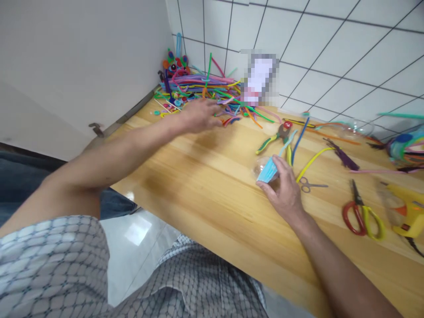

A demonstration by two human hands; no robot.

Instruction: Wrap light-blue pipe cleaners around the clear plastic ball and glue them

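Note:
My right hand (285, 190) is closed in a pinch on a light-blue ribbed piece (267, 170) that looks like pipe cleaners laid side by side. A thin strand of the same blue rises from its top. Behind it a clear plastic dome (256, 167) shows on the wooden table. My left hand (200, 115) reaches out over the front of a pile of coloured pipe cleaners (198, 84); its fingers are stretched out and slightly blurred, with nothing visible in them. Beyond my right hand lie green-and-yellow pliers (270, 142) and a yellow pipe cleaner (314, 162).
Small scissors (313, 185), red-and-yellow scissors (359, 216) and a yellow glue gun (409, 207) lie at the right. A phone (260, 79) leans on the tiled wall (331, 39). Colourful figures (175, 66) stand in the back left corner, beside a grey panel (82, 57).

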